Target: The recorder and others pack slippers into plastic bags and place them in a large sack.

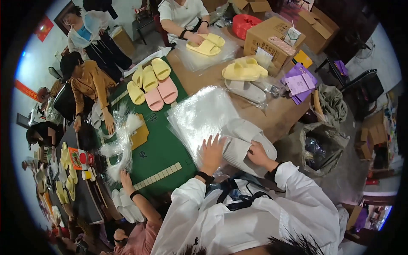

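Note:
A pair of light grey slippers [236,151] lies in front of me at the table's near edge, soles side by side. My right hand [260,155] is closed on the nearer slipper, its fingers at the strap opening. My left hand [212,155] rests with fingers spread on a stack of clear plastic bags [203,111], beside the slippers' left end. The stack is shiny and spreads out beyond both hands. Whether the slippers are partly inside a bag is hard to make out.
Yellow slippers [149,80] and pink slippers [167,90] stand on a green mat [163,140] to the left. Bagged yellow slippers [244,70] and a cardboard box [272,44] are at the back. A large open sack [327,142] stands right. Co-workers sit around the table.

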